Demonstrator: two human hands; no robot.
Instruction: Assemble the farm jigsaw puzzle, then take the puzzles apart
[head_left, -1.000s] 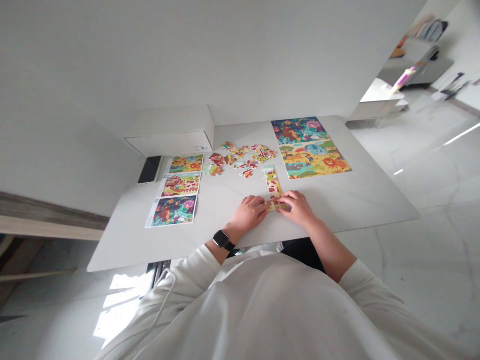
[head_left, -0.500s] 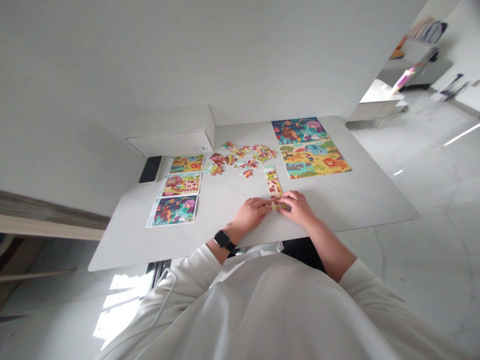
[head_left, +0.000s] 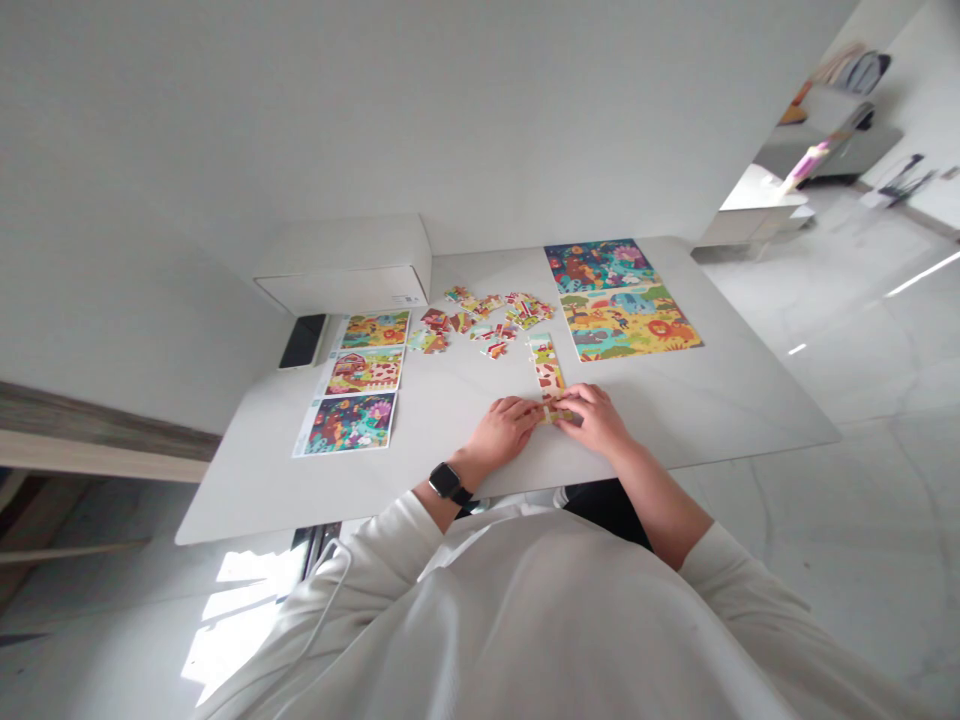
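Observation:
A joined strip of jigsaw puzzle pieces (head_left: 547, 362), showing a cow-spot pattern and greenery, runs toward me on the table. At its near end both hands meet over a jigsaw puzzle piece (head_left: 556, 413), which they partly cover. My left hand (head_left: 508, 430) has its fingers closed on the piece's left side, with a black watch on that wrist. From the right, my right hand (head_left: 596, 420) grips the same piece with curled fingers. Loose jigsaw pieces (head_left: 491, 332) lie in a scattered heap beyond the strip.
Two assembled puzzles (head_left: 626, 318) lie at the back right. A sheet with three reference pictures (head_left: 363, 370) is on the left, beside a black phone (head_left: 303, 341). Behind these, a white box (head_left: 345, 287) stands near the wall. The table (head_left: 240, 470) has rounded corners.
Both hands stay at the near end of the strip with barely any movement; the piece between them sits almost the same. The whole view has shifted very slightly.

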